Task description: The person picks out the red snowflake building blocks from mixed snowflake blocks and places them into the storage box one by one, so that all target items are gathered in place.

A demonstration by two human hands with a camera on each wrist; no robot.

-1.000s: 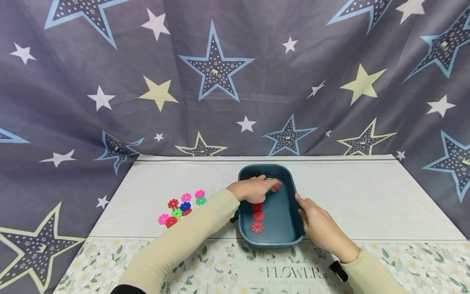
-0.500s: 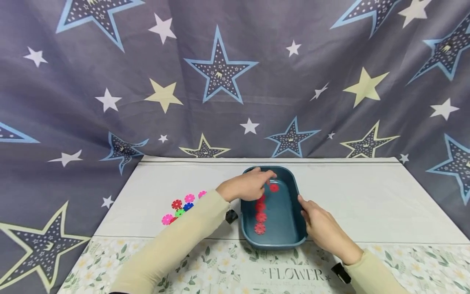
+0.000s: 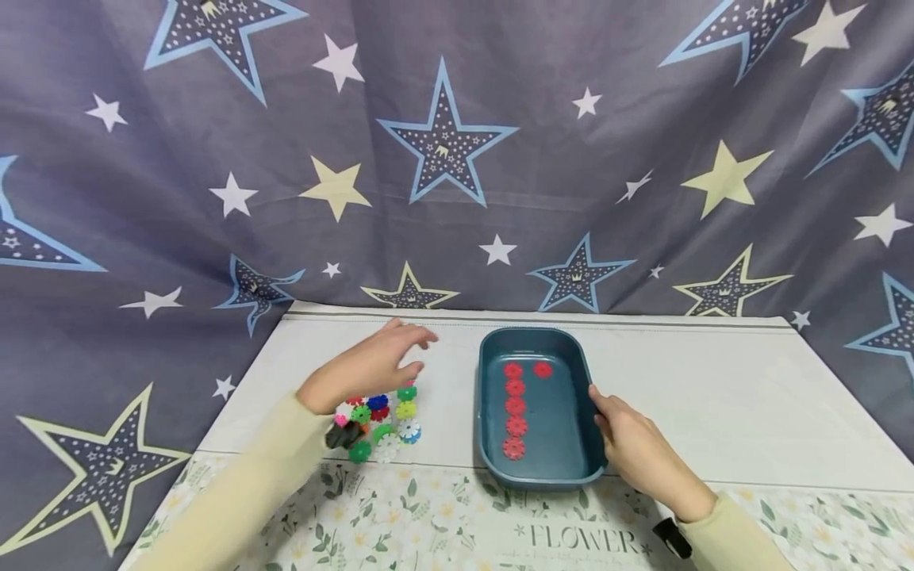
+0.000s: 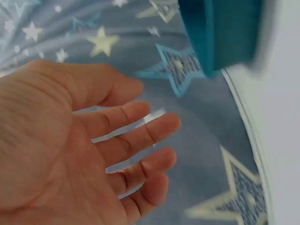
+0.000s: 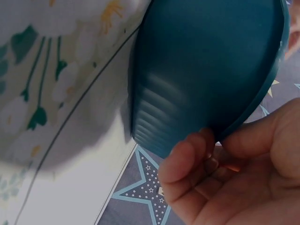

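Note:
A dark teal plastic tray [image 3: 560, 432] stands on the table, with a column of several red notched discs [image 3: 515, 405] along its left side. One more red disc [image 3: 543, 369] lies to the right of the column's far end. My right hand [image 3: 639, 448] grips the tray's right rim between thumb and fingers; the right wrist view shows the pinch on the tray wall [image 5: 197, 70]. My left hand [image 3: 371, 363] hovers by a pile of coloured notched discs [image 3: 388, 448], its fingers loosely bent and its palm bare in the left wrist view. The hand and wrist hide part of the pile.
The table is covered by a white cloth [image 3: 700, 396] with a floral band [image 3: 421, 515] along the near side. A grey curtain with stars [image 3: 528, 198] hangs behind it. A black strap [image 3: 671, 539] sits at the right wrist.
My left hand has left the red disc at the tray's far end and moved left, out of the tray, to the disc pile. My right hand keeps its grip on the rim.

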